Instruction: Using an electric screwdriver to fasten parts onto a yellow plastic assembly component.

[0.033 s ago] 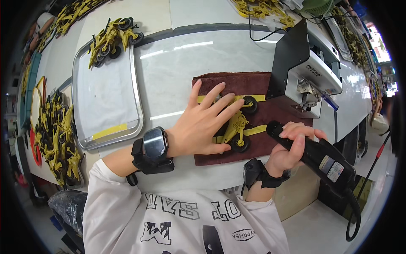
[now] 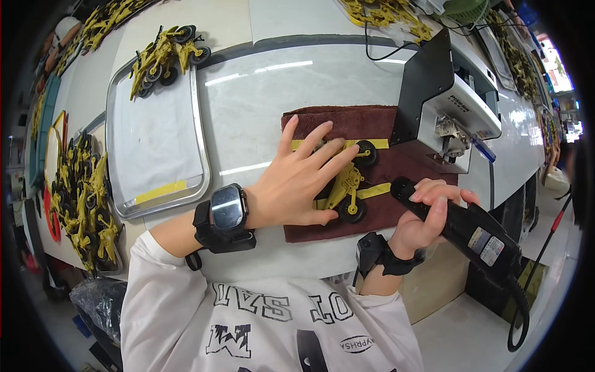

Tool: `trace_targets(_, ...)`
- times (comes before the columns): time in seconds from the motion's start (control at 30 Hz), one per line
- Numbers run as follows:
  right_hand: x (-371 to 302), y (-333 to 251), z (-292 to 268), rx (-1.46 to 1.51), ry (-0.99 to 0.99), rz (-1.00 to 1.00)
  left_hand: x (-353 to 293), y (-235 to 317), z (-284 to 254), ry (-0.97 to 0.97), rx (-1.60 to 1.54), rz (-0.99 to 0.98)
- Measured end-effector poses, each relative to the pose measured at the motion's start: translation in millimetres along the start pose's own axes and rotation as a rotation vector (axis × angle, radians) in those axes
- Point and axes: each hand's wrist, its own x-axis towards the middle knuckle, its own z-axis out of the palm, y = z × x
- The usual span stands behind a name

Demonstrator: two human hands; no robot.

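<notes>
My left hand (image 2: 294, 186) lies spread over a yellow toy vehicle frame (image 2: 349, 185) with black wheels, its fingers stretched apart across the frame's left part and hiding it. The frame rests on a brown cloth (image 2: 316, 234) marked with yellow strips. To the right, my right hand (image 2: 421, 223) is wrapped around a black corded electric screwdriver (image 2: 480, 234). The tool lies slanted, its narrower end toward the cloth, just right of the frame and apart from it. Its tip is too dark to make out.
A black and white box-shaped machine (image 2: 458, 111) stands at the cloth's right. A metal tray (image 2: 203, 149) with white lining sits at the left; several yellow frames (image 2: 167, 59) rest at its far end. More yellow frames (image 2: 87, 211) are heaped farther left.
</notes>
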Motion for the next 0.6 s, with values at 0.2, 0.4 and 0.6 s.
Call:
trace_targets(0.2, 1, 0, -2, -0.01, 0.001, -0.005, 0, 5, -11, -0.133, -0.004, -0.059)
trace_targets(0.4, 0, 0, 0, -0.022, 0.015, -0.002, -16, 0, 2, -0.006, 0.066, -0.147)
trace_targets(0.6, -1, -2, 0, -0.028, -0.027, -0.021, -9, -1, 7, -0.057, 0.065, -0.084)
